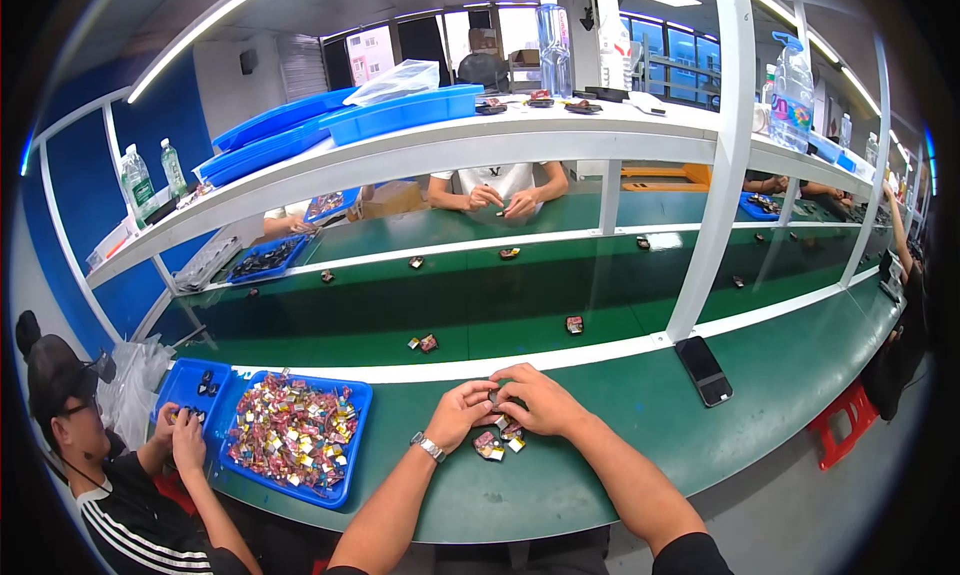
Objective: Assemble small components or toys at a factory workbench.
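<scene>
My left hand, with a metal watch on its wrist, is closed and pinches a small dark part over the green bench. From the other side my right hand meets it, its fingers closed on the same part. Fingers cover most of that piece, so its exact kind cannot be told. Just below the hands lie several small electronic pieces in dark, red, white and yellow. To the left stands a blue tray heaped with small red, white and yellow pieces.
A phone lies right of my hands, near a white post. Beyond the white rail, a dark green belt carries scattered small parts. A co-worker sits close at left beside another blue tray. A white shelf spans overhead.
</scene>
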Action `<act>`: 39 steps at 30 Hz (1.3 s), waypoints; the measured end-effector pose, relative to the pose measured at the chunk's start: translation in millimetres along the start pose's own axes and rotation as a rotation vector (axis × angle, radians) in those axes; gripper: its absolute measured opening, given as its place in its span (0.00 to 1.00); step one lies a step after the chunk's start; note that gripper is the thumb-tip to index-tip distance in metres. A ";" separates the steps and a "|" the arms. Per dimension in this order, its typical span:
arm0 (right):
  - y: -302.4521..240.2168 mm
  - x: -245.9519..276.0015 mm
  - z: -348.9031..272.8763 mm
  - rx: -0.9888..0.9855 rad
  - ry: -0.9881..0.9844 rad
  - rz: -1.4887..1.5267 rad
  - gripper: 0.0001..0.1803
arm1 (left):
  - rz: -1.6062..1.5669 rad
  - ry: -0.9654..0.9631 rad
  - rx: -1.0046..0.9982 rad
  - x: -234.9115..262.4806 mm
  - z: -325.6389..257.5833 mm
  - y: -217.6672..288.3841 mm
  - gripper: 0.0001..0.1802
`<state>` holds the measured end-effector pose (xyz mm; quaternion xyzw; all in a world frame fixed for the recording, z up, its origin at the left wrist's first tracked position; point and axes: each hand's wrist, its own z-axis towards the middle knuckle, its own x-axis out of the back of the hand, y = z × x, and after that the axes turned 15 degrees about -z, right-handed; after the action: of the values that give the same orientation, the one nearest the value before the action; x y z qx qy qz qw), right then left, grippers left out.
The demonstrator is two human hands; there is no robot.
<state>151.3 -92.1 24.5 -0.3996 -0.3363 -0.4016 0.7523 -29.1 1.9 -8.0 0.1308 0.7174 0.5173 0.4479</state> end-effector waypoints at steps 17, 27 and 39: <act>-3.0 -19.2 -4.9 -0.124 0.147 0.007 0.07 | -0.044 -0.011 -0.026 1.6 1.0 0.4 0.17; -12.6 -26.7 -6.2 -0.174 0.208 0.041 0.07 | -0.061 -0.029 -0.038 5.2 1.8 -0.9 0.16; -8.7 -29.7 -6.6 -0.253 0.238 0.069 0.07 | -0.079 -0.015 -0.062 4.8 2.7 -3.4 0.14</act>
<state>131.5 -91.0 -0.2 -0.4522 -0.1777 -0.4589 0.7439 -28.8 5.2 -13.6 0.0923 0.7024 0.5201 0.4771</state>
